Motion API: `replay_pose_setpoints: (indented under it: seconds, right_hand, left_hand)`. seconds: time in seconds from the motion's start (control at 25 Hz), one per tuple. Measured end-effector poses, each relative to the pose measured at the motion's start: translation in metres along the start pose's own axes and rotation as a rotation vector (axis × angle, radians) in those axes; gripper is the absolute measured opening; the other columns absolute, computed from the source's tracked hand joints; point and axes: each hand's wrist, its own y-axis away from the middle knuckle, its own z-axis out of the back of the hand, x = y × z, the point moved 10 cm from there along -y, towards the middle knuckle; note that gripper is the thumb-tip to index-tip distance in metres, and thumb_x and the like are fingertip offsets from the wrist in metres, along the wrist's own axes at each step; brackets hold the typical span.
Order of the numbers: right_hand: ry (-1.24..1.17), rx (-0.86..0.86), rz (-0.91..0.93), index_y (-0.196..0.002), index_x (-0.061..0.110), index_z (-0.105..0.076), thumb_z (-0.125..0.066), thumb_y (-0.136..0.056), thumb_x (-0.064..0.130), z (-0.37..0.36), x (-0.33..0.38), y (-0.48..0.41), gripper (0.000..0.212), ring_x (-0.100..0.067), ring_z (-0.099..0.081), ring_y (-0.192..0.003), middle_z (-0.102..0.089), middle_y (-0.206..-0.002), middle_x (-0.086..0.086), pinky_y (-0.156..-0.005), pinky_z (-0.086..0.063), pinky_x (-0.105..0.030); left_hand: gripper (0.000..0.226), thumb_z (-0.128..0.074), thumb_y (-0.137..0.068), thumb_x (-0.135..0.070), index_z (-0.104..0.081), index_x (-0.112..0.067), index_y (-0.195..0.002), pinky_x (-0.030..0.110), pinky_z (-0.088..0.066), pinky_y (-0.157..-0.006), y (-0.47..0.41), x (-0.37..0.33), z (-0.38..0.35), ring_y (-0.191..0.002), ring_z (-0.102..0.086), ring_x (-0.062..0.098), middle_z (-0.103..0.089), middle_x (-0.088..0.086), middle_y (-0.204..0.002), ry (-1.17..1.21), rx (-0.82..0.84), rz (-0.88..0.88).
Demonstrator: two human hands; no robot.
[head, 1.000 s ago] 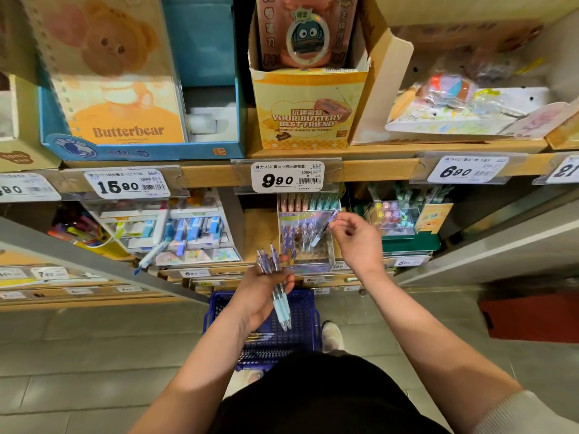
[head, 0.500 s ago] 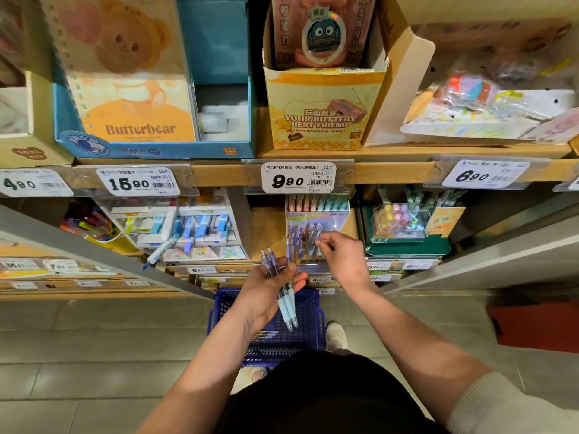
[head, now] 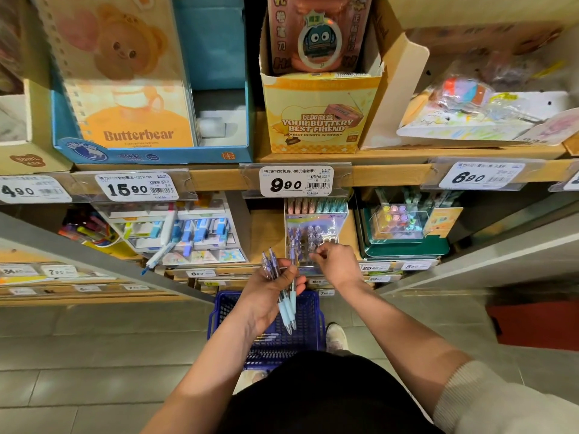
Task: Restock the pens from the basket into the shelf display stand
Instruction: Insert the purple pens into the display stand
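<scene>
Gripping a small bunch of pens across its palm, the left hand has its fingers curled round the barrels. The clear purple tops stick up past the thumb and the pale blue grips point down towards the floor. Just to its right, the right hand is at the front of the clear display stand, with its fingers bent and their tips close together among the pen tops already standing there. Whether they pinch a pen or only touch one cannot be told, because the fingers hide the spot.

The stand sits on the lower wooden shelf, under the price tag that reads 9.90. Its front rows are partly filled with the same purple-topped pens, and pink and green ones stand in a row behind. Below both hands, the blue basket rests on the tiled floor with a few more pens lying in its bottom.

The step in hand looks like feeding pens one by one from the left hand's bunch into the stand — the job is underway, not near its end. The next move probably calls for the right hand to draw a single pen from the bunch without loosening the rest, then drop it tip-down into a free slot — a narrow target among close-packed tops.
</scene>
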Motion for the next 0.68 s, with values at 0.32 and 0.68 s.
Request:
replay_pose_setpoints:
  seconds: [0.32,0.68]
  right_hand:
    - [-0.739,0.364,-0.009,-0.098,0.023,-0.073,-0.074,-0.090,0.034,0.007,0.039,0.034,0.013,-0.004,-0.070,-0.073,-0.075,-0.095,0.005,-0.072,-0.057,-0.019]
    - [-0.919,-0.083,0.000,-0.109,0.010,-0.070,-0.066,-0.095,0.013,0.076,-0.002,0.022,0.015,-0.015,-0.069,-0.075,-0.073,-0.077,0.000,-0.081,-0.060,-0.033]
  left_hand:
    - [0.015,-0.066,-0.095,-0.005,-0.066,-0.006,-0.109,0.037,-0.063,-0.077,-0.005,0.008,-0.010,-0.086,-0.072,0.026,-0.074,0.020,-0.103,-0.098,-0.009,0.016]
    - [0.018,-0.058,-0.103,-0.028,-0.064,-0.012,-0.109,0.030,-0.050,-0.057,-0.009,0.003,0.006,-0.060,-0.054,0.015,-0.063,0.004,-0.076,-0.146,-0.127,0.016]
